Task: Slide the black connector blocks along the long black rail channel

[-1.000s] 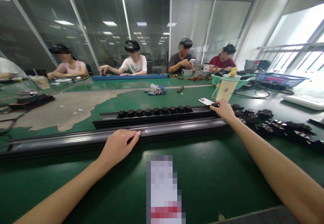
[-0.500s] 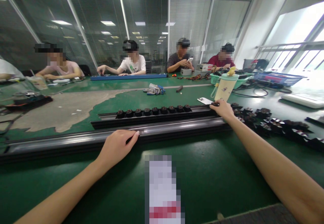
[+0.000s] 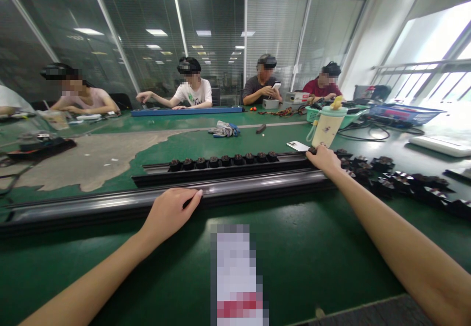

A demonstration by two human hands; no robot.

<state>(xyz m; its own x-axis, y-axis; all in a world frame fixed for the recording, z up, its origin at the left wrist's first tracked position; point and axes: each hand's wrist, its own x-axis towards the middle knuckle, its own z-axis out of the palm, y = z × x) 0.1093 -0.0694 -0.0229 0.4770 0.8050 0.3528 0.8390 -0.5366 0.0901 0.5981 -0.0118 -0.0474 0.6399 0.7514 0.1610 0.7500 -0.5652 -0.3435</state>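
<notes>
A long black rail [image 3: 253, 184] with a shiny channel lies across the green table in front of me. My left hand [image 3: 172, 208] is closed over its near edge, thumb in front and the other fingers mostly hidden. Behind it lies a second, shorter black rail [image 3: 154, 176], with a row of several small black round-topped parts [image 3: 225, 161] seated in it. My right hand [image 3: 324, 158] is at that rail's right end, its fingers closed on a small black part [image 3: 312, 150] that they mostly cover. More loose black parts [image 3: 399, 181] are spread to the right of this hand.
A white phone [image 3: 297, 146] and a cream cup [image 3: 328, 127] stand just beyond my right hand. Work gloves [image 3: 224, 129] and a small dark bar [image 3: 261, 129] lie mid-table. Co-workers sit along the far side, by a blue rail [image 3: 187, 112] and baskets [image 3: 405, 115].
My right hand has shifted very slightly at the rail's end. My left hand stays put. Across the table, a co-worker's hand has moved a little to the left.
</notes>
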